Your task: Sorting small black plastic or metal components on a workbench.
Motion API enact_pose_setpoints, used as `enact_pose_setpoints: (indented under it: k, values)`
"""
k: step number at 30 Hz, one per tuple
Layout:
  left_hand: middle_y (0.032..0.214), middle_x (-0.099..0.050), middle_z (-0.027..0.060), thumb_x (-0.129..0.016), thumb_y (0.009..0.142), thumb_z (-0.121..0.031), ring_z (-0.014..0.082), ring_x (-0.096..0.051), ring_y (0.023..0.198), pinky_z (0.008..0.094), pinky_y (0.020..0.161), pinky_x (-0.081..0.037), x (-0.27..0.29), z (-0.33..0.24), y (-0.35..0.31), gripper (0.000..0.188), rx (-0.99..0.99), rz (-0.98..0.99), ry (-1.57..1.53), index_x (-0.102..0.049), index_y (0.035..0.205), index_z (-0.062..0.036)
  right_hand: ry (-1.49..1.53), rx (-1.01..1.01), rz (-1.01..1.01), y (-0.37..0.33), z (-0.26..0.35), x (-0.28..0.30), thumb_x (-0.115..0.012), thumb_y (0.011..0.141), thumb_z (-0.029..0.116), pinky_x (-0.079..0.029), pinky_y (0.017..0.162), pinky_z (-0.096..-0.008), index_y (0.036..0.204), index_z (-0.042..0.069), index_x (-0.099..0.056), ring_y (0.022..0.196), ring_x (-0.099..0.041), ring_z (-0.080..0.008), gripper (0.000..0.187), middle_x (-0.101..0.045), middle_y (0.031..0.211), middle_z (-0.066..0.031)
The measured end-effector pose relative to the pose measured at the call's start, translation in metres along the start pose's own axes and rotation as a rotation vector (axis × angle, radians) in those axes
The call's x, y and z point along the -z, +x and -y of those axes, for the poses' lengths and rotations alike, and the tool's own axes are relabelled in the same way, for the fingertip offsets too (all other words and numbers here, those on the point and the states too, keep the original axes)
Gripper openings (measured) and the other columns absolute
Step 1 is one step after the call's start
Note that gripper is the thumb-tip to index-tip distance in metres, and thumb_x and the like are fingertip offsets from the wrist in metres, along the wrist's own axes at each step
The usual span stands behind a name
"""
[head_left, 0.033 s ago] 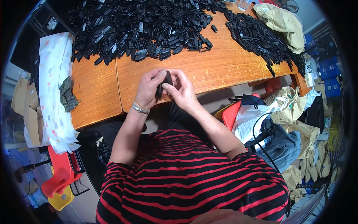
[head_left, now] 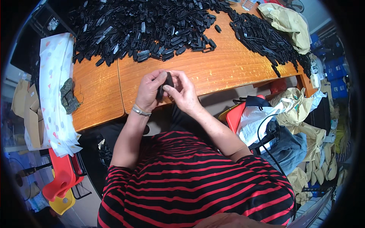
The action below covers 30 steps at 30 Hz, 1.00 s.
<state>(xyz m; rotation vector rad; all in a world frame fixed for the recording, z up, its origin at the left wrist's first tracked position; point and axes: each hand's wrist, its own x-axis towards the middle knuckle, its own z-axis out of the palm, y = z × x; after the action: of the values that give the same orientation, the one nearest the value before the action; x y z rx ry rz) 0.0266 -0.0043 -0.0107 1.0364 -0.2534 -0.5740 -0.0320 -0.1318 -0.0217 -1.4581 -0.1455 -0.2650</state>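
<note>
Both hands meet over the table's near edge, around a small, long black plastic piece [head_left: 165, 85]. My left hand [head_left: 149, 88] pinches it from the left, thumb lying along its upper part. From the right, my right hand [head_left: 185, 91] grips it too, with the thumb pressed on its lower face and the fingers curled behind. The piece stands tilted, and fingers cover part of it. A large heap of similar black plastic pieces [head_left: 140, 30] spreads over the far side of the table. Their exact kind is too small to tell.
The brown wooden table [head_left: 97, 91] has a second heap of slender black parts [head_left: 262, 36] at right. A patterned white sheet [head_left: 57, 83] and a dark knitted glove or cloth [head_left: 68, 97] lie left. Red chairs [head_left: 61, 174], bags [head_left: 294, 102] and blue bins [head_left: 336, 72] stand around.
My hands have shifted very slightly left. The black plastic piece has turned a little between the fingers and shows a broader face.
</note>
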Motion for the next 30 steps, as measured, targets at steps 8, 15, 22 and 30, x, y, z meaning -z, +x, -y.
enact_pose_setpoints:
  k: [8, 15, 22, 30]
  values:
    - [0.079, -0.064, 0.0086, -0.051, 0.095, -0.026, 0.0103, -0.054, 0.056, 0.0196, 0.050, -0.042, 0.050, -0.040, -0.097, 0.027, 0.025, -0.299, 0.134, -0.059, 0.100, -0.0008, -0.218, -0.009, 0.385, -0.001, 0.003, -0.020, -0.075, 0.078, 0.011, -0.048, 0.065, -0.0224, 0.117, 0.002, -0.054, 0.071, -0.055, -0.0062, 0.045, -0.059, 0.089, -0.0015]
    - [0.101, -0.067, 0.0085, -0.066, 0.082, -0.007, 0.0187, -0.060, 0.096, 0.0299, 0.088, -0.046, 0.138, -0.096, -0.256, 0.032, 0.427, -0.445, 1.468, -0.063, 0.113, -0.0014, -0.966, 0.220, -0.256, 0.069, -0.004, 0.109, -0.067, 0.081, 0.015, -0.051, 0.070, -0.0360, 0.093, 0.002, -0.067, 0.080, -0.064, -0.0279, 0.017, -0.065, 0.084, -0.0155]
    - [0.091, -0.067, 0.0067, -0.061, 0.088, -0.009, 0.0135, -0.062, 0.084, 0.0260, 0.076, -0.049, 0.073, -0.082, -0.133, 0.014, -0.042, -0.534, 1.143, -0.065, 0.096, 0.0025, -1.379, 0.099, -0.279, 0.106, -0.013, 0.153, -0.063, 0.077, 0.007, -0.049, 0.074, -0.0465, 0.099, 0.006, -0.067, 0.082, -0.061, -0.0384, 0.023, -0.057, 0.094, -0.0191]
    - [0.091, -0.059, 0.0107, -0.070, 0.075, -0.012, 0.0273, -0.057, 0.086, 0.0367, 0.074, -0.048, -0.019, -0.013, 0.073, 0.021, -0.735, -0.191, 1.628, -0.066, 0.093, -0.0025, -1.379, 0.013, -0.116, 0.082, -0.004, 0.132, -0.067, 0.079, 0.017, -0.049, 0.072, -0.0463, 0.092, 0.003, -0.060, 0.085, -0.061, -0.0383, 0.020, -0.059, 0.094, -0.0175]
